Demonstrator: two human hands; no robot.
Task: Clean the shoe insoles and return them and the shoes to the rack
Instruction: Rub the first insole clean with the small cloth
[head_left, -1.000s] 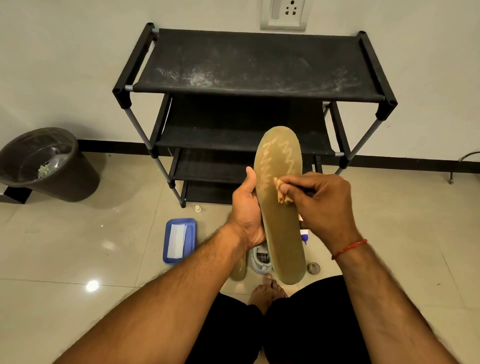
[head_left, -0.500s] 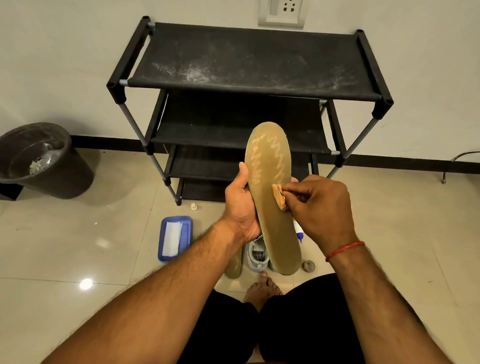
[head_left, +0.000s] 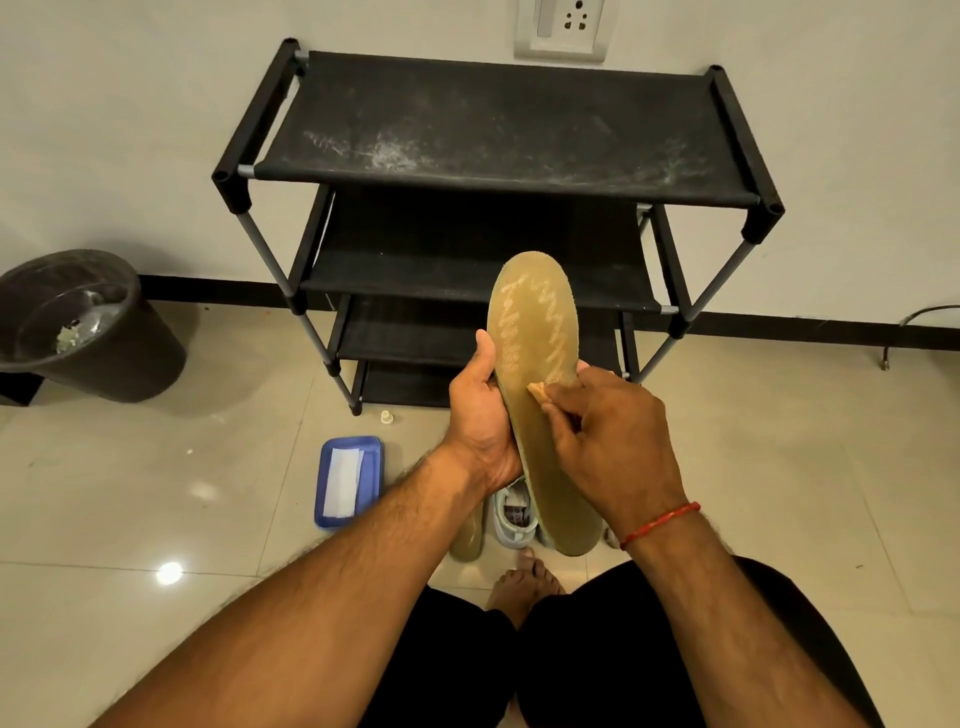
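Observation:
My left hand (head_left: 480, 423) grips an olive-tan insole (head_left: 535, 332) by its left edge and holds it upright in front of the black shoe rack (head_left: 498, 140). A pale zigzag trail runs over the insole's upper half. My right hand (head_left: 615, 447) pinches a small tan cloth (head_left: 537, 391) and presses it against the insole's middle. On the floor below, a grey-white shoe (head_left: 514, 514) shows between my forearms, and a second insole (head_left: 467, 540) lies just left of it, partly hidden by my left wrist.
A blue tray (head_left: 374, 467) with a white sheet lies on the tiled floor left of the shoe. A small cap (head_left: 385, 415) sits by the rack's foot. A dark waste bin (head_left: 78, 327) stands at the left wall. My bare foot (head_left: 522, 584) is below the shoe.
My right hand has slid the cloth sideways across the insole's middle, from its right part toward its left. My left hand keeps the same grip.

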